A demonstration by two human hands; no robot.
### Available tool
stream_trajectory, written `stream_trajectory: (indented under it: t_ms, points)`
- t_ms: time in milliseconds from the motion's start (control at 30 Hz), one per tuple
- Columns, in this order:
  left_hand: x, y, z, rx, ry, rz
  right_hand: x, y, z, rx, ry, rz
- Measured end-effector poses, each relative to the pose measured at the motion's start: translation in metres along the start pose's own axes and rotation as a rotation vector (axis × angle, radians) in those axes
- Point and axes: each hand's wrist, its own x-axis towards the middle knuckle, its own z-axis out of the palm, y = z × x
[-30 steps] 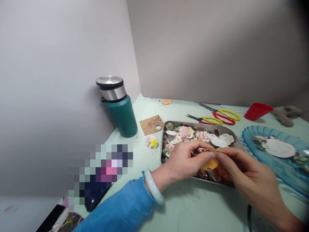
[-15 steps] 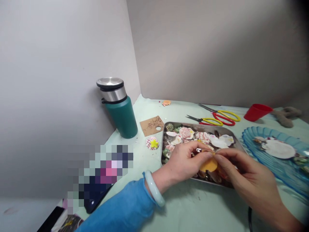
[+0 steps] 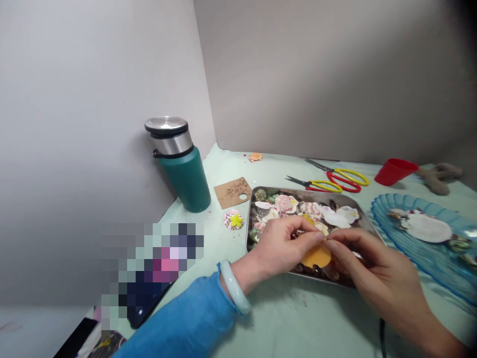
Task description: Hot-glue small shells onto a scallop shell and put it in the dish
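My left hand (image 3: 285, 243) is closed in a pinch, thumb against forefinger, over a metal tray (image 3: 357, 204) of seashells. A yellow-orange scallop shell (image 3: 316, 256) shows just under those fingertips, its fanned edge downward and its top hidden by the fingers. My right hand (image 3: 380, 268) is closed too, and its thumb and forefinger meet the left fingertips at the shell's top. Some tiny thin thing seems to be pinched there, too small to make out. Pink-striped shells (image 3: 285, 204), white shells (image 3: 340, 217) and green snail shells (image 3: 261, 195) lie in the tray.
Left of the tray are a round shell piece with a yellow star (image 3: 234, 220), a brown card (image 3: 233, 193), a green bottle (image 3: 182, 174) and a blurred-out phone (image 3: 156, 283). Behind are two scissors (image 3: 330, 178) and a red cup (image 3: 395, 171). A blue plate (image 3: 395, 256) holds shells.
The fingertips and the yellow scallop shell have shifted slightly left together, and more of the shell's face shows. The whole view has moved a little.
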Motion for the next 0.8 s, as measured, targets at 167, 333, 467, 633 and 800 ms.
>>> stream_trajectory:
  t_ms: [167,333,467,633,800]
  points:
    - [0.0008,-0.0002,0.0012,-0.041,-0.012,-0.018,0.0018,-0.0018,-0.0001,0.077,0.003,0.090]
    - [0.0030,-0.0037,0.0056,-0.184,-0.059,-0.056,0.0020,-0.0035,-0.0029,0.109,0.079,0.179]
    - [0.0032,-0.0065,0.0077,-0.273,-0.065,-0.123,0.0015,-0.0042,-0.0055,0.117,0.131,0.188]
    - [0.0030,-0.0061,0.0067,-0.294,-0.036,-0.106,0.0003,-0.0007,-0.0049,0.126,0.059,0.125]
    - [0.0025,-0.0037,0.0056,-0.268,-0.051,-0.088,-0.0006,0.0022,-0.0014,0.141,0.011,0.048]
